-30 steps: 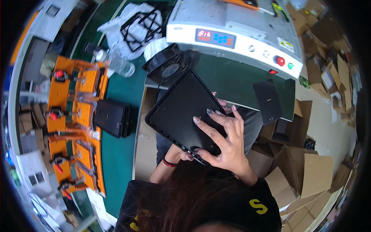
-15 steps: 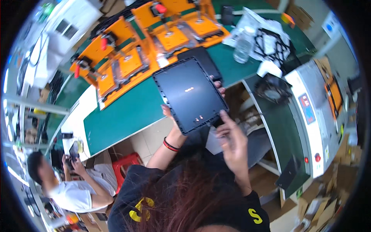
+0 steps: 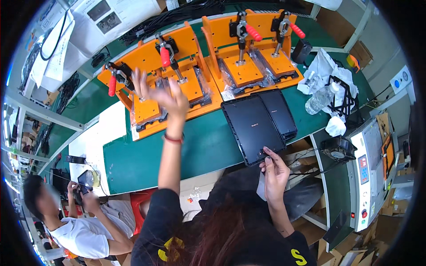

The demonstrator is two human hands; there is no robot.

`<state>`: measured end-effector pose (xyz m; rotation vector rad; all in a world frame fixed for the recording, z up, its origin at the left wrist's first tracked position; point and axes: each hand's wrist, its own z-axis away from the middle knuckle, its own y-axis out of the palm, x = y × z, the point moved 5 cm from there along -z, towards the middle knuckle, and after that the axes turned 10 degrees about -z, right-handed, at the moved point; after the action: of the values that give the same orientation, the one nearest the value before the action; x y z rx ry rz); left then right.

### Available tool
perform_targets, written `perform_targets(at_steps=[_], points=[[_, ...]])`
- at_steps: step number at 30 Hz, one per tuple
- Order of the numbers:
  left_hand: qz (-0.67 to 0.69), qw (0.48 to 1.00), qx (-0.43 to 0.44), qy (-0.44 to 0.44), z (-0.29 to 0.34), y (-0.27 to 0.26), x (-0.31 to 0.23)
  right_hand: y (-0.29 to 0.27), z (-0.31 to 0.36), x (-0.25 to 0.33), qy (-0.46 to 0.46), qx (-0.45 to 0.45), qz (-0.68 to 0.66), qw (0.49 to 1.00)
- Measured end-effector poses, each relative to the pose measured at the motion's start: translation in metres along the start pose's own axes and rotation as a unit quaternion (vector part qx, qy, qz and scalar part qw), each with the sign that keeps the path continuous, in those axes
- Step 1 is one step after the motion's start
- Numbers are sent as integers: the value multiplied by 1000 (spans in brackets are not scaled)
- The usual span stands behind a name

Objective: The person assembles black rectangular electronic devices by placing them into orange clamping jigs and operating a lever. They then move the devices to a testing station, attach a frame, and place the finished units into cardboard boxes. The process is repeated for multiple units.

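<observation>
A black rectangular plastic cover (image 3: 251,128) lies at the table's front edge, its left side overlapping the green top. My right hand (image 3: 276,175) is closed at the cover's near right corner, fingertips on its surface. A pale thin sheet (image 3: 261,188) hangs beside that hand; whether the hand holds it, I cannot tell. Partly beneath the cover, a second black cover (image 3: 278,111) shows on the right. My left hand (image 3: 163,95), slightly blurred, is raised with fingers spread and nothing in it, in front of the left orange clamping fixture (image 3: 188,84).
Another orange fixture (image 3: 242,73) with red-handled toggle clamps stands to its right. A clear plastic bottle (image 3: 320,99) lies by white wrapping and black frames. At right are a black fan (image 3: 338,149) and a grey machine (image 3: 366,164). A seated person (image 3: 84,226) works at left.
The black cover went from being held up in my hands to lying at the table edge. My left hand let go and moved up left to the fixture; my right hand closed on the cover's corner.
</observation>
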<state>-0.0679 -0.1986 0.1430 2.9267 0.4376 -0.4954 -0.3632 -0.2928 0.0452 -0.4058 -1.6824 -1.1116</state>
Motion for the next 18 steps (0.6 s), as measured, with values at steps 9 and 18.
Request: perform_targets(at_steps=[9,18], points=[[-346,910,-65,220,-56,-48,93,19,40,-35,68,8,64,996],[-305,926,134,175,-202,28,156,97,31,-82,120,172,62,976]])
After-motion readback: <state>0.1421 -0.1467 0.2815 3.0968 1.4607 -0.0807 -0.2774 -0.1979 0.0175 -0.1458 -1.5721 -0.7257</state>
